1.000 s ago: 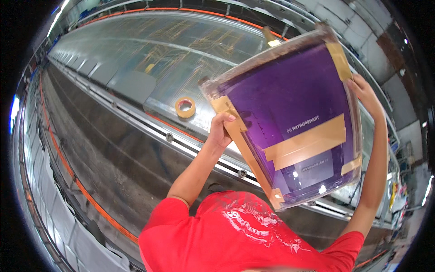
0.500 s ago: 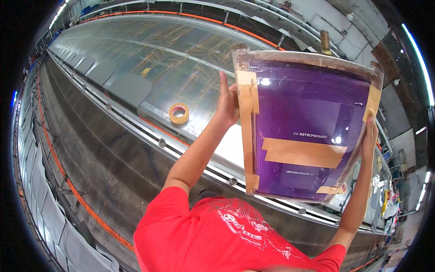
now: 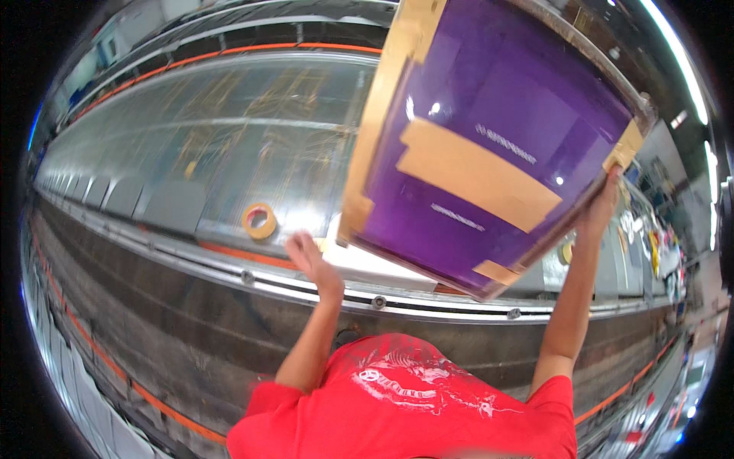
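A screen-printing frame (image 3: pixel 489 99) with a purple mesh is held up in front of me, tilted with its lower corner toward me. Strips of tan tape run along its edges and across its middle. My right hand (image 3: pixel 600 203) grips the frame's right side near a piece of tape. My left hand (image 3: pixel 312 258) is off the frame, just left of its lower left corner. Its fingers are slightly blurred and loosely bent, with nothing seen in them. A roll of tan tape (image 3: pixel 259 221) lies on the table beside that hand.
A long table (image 3: pixel 252 138) with a glossy top stretches away to the left, with grey flat pieces (image 3: pixel 172 209) along its near edge. A metal rail (image 3: pixel 428 304) runs along the front. White sheet material (image 3: pixel 375 264) lies under the frame. Assorted items (image 3: pixel 661 249) crowd the far right.
My left hand has let go of the frame's left side and moved down and left. The frame has risen and tilted clockwise, still in my right hand. The view has turned.
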`<state>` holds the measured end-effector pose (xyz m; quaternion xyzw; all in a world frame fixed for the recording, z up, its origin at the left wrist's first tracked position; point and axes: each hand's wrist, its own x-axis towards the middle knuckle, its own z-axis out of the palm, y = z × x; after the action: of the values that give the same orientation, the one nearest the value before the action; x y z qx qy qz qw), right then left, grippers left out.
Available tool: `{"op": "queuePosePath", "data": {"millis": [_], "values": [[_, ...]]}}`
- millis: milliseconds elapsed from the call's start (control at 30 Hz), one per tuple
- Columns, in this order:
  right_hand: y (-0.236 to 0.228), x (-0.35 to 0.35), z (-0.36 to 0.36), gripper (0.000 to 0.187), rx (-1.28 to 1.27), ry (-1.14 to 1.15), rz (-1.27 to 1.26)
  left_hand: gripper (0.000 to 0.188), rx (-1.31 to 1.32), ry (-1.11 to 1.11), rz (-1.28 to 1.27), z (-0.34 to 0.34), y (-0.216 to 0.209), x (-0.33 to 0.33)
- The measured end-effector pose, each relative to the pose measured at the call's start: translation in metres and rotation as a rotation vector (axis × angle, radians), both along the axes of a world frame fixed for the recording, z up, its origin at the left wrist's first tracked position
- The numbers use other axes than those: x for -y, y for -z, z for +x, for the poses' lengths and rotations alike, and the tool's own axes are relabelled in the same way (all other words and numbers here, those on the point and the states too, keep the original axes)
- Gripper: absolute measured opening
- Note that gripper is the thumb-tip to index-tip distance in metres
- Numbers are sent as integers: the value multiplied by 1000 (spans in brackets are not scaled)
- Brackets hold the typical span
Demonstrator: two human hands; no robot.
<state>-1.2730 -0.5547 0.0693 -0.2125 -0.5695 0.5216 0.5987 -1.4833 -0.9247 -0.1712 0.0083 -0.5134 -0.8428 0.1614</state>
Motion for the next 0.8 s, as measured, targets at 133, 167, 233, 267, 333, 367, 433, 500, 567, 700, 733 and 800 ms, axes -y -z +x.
{"op": "queuePosePath", "data": {"millis": [133,167,233,267,333,367,433,500,567,700,733,800], "values": [[30,30,-18,74,-161,-45,-210,48,442,548,-153,50,57,-4],[45,38,-24,75,-209,-41,-221,55,494,708,-182,58,63,-6],[80,66,-35,80,-243,-29,-327,75,447,782,-209,33,56,-18],[101,81,-39,84,-236,-26,-427,75,413,767,-213,24,42,-17],[162,95,-45,92,-204,27,-549,74,409,640,-324,-15,59,3],[186,109,-42,87,-142,18,-572,73,377,562,-397,-31,63,11],[232,135,-32,76,9,17,-664,71,204,423,-514,-44,61,23],[279,160,-10,65,197,-101,-813,72,156,419,-619,-63,76,51],[307,179,8,61,305,-254,-880,74,198,504,-733,-83,93,69],[338,207,27,64,297,-309,-1016,83,225,603,-1100,-105,107,74],[350,208,32,64,295,-313,-1062,84,203,597,-1138,-105,107,66],[382,201,43,64,322,-349,-1098,87,159,592,-1213,-101,104,50]]}}
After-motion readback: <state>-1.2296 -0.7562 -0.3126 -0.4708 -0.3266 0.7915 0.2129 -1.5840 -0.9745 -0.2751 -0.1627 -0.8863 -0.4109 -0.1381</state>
